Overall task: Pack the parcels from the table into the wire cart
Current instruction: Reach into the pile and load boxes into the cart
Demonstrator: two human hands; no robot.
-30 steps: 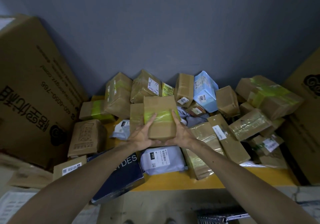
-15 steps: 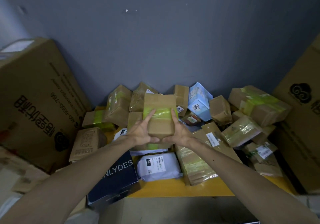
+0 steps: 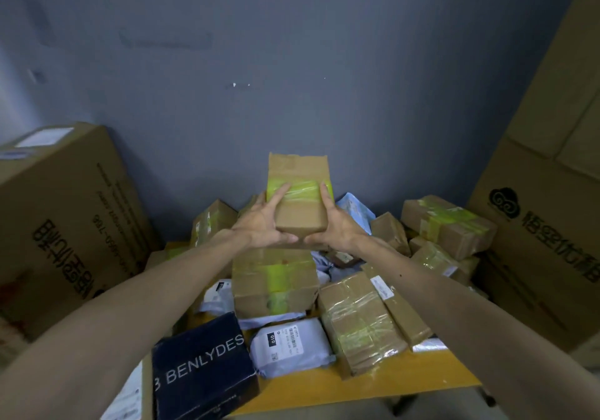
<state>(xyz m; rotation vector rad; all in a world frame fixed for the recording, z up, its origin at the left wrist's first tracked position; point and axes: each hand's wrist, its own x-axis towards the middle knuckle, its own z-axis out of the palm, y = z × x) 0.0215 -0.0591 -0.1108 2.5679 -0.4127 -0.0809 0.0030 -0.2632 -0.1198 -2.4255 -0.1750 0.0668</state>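
I hold the brown cardboard parcel (image 3: 300, 218) above the pile (image 3: 276, 283) on the yellow table (image 3: 373, 384), its long axis pointing away from me, toward the grey wall (image 3: 292, 78). My left hand (image 3: 259, 224) and right hand (image 3: 337, 224) clasp its two sides, thumbs under the near end (glossy yellow-green tape (image 3: 300, 190) crosses its middle).

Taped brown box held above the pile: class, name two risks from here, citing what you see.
1. The left hand and right hand clasp only the lower end of the taped brown box; it may tip or slip onto the pile.
2. The navy box seems to overhang the table edge; a lowering forearm could knock it off.
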